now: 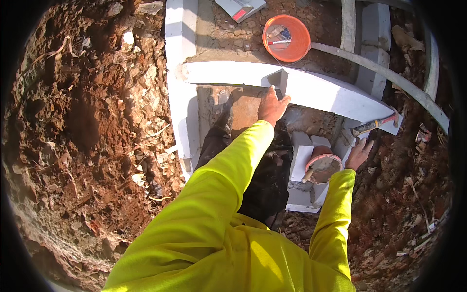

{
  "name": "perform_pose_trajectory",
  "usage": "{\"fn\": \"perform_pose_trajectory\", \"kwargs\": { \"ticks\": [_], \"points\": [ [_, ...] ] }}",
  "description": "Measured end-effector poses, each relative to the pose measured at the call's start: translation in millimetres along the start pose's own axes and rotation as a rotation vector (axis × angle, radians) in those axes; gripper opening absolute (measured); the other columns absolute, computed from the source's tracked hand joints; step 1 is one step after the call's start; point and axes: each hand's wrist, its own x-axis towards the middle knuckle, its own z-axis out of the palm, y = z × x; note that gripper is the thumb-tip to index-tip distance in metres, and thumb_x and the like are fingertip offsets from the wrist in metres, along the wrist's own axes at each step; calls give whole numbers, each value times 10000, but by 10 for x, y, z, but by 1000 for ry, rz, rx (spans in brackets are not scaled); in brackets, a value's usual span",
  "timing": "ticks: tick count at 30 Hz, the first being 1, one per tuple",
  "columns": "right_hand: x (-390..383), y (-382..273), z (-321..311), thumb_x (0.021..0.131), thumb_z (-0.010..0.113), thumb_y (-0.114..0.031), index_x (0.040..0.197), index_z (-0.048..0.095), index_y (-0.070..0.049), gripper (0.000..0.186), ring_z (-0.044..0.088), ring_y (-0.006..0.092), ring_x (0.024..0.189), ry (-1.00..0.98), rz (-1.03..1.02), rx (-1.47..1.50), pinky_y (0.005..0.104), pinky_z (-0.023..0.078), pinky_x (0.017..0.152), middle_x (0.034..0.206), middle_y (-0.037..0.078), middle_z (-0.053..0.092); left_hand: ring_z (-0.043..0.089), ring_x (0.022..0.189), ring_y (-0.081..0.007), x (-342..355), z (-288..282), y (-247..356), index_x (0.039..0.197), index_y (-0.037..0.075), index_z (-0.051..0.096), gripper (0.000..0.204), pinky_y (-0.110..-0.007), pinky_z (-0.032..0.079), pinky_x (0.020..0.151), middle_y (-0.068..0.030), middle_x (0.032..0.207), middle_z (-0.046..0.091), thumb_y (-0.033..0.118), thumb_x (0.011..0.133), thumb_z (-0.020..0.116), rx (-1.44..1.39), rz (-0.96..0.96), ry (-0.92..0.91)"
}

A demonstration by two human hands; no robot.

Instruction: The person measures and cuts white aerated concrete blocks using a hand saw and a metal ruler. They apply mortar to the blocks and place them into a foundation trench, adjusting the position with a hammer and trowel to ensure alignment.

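My left hand [274, 106] reaches up to the long white block beam [326, 91], fingertips at its near edge beside a dark shadowed patch, thumb held apart. My right hand [358, 153] has its fingers apart, just below a hammer [374, 123] with a dark handle that lies on the beam's right end. Next to that hand, an orange bucket [324, 170] of grey mortar, with a trowel handle at its rim, rests among white blocks [300, 153]. My dark-clad legs are between the hands.
Another orange bucket [295, 41] with tools stands beyond the beam, near a white board [235, 7]. A white block wall [179, 31] runs up the left side. Long grey bars [408, 92] cross the upper right. Rough red-brown rubble [78, 136] flanks both sides.
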Motion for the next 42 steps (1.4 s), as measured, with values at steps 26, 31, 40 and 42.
{"fn": "perform_pose_trajectory", "kwargs": {
  "ticks": [26,31,40,42],
  "points": [
    [-3575,-838,-854,669,677,-6,1262,539,-32,609,604,346,1001,-518,309,-524,416,493,877,1029,203,609,591,757,-116,-633,-3436,-2524,1090,-36,654,269,-254,485,664,-51,877,654,190,961,586,-150,214,90],
    [-3679,-669,-979,687,608,39,1084,624,-2,400,604,258,790,-124,-335,-534,356,497,751,899,147,596,643,871,-195,-654,-3512,-2535,1172,-82,624,408,-315,503,784,-148,1007,702,252,940,645,-95,43,-67],
    [-3763,-365,-1464,702,667,-16,1192,609,-27,493,632,361,955,-63,29,-469,411,495,894,975,196,638,661,892,-205,-1221,-3629,-1689,1172,-64,639,379,-327,509,805,-159,1020,707,234,938,626,169,263,9],
    [-3786,-214,-1515,709,665,-20,1249,575,-23,547,622,369,996,-127,285,-400,419,489,912,1031,211,632,662,906,-206,-1226,-3657,-1565,1183,-67,634,388,-326,507,818,-161,1032,706,234,939,622,152,310,9]
  ]
}}
